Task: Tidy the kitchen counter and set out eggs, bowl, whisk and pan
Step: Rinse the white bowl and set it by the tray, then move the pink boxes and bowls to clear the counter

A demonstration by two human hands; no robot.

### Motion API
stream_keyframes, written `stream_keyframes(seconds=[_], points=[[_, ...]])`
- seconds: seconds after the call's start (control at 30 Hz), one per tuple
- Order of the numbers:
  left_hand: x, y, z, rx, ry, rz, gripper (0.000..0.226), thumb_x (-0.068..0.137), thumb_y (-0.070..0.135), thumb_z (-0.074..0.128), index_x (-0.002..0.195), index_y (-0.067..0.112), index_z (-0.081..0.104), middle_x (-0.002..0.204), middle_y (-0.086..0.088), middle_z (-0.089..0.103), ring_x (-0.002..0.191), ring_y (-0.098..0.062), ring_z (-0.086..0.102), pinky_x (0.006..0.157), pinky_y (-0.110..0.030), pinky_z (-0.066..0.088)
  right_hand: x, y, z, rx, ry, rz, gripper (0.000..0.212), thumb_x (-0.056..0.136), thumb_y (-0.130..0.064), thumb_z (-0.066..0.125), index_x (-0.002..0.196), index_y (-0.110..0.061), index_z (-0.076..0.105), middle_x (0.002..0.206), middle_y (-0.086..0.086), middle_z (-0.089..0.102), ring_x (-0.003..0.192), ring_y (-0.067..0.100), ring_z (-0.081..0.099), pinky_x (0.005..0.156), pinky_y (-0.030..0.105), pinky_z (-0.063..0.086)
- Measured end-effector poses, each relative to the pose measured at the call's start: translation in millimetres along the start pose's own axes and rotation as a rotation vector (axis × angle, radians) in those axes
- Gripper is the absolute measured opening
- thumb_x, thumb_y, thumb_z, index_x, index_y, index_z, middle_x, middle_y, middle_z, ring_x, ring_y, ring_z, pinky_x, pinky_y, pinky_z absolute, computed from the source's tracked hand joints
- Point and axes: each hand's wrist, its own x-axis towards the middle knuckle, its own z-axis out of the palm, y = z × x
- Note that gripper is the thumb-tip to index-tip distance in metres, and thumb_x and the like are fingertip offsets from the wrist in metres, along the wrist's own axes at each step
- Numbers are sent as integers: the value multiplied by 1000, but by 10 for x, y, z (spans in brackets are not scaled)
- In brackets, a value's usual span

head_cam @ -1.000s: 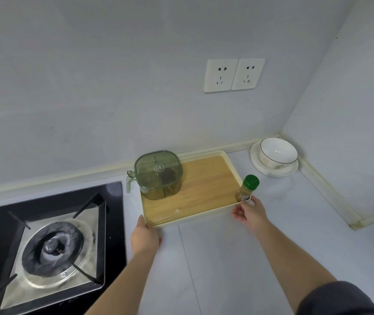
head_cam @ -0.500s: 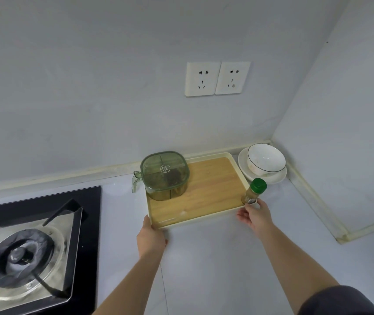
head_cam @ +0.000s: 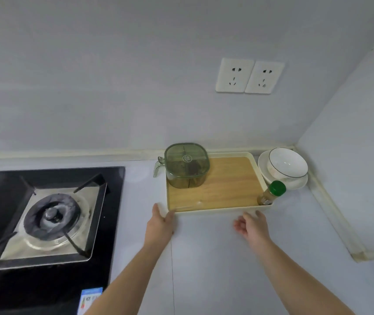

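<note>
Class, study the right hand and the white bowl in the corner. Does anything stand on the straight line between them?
Yes. The green-capped spice bottle, upright in the near right corner of the tray, stands between the right hand and the bowl.

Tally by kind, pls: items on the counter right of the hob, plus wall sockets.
Tray: 1
Green-lidded container: 1
Spice bottle: 1
Bowl: 1
Plate under the bowl: 1
Wall sockets: 2
Total: 7
</note>
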Motion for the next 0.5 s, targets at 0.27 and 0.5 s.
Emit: stream_keyframes(seconds=[0.27, 0.5], points=[[-1028, -503, -1202, 128, 92, 300, 49, 99, 36, 45, 145, 27, 34, 125, 9, 52, 110, -5, 50, 92, -22, 40, -1345, 679, 898, -628, -438, -284, 33, 94, -14, 55, 126, -16, 48, 104, 9, 61, 84, 22, 64, 75, 40, 55], [-2026, -1626, -2809, 355, 371, 317, 54, 99, 41, 42, 148, 24, 28, 144, 9, 40, 132, -8, 35, 100, -19, 34, -2981, 1374, 1867, -925, -808, -745, 37, 94, -20, 56, 131, -24, 49, 114, -7, 58, 102, 7, 57, 83, 17, 44]])
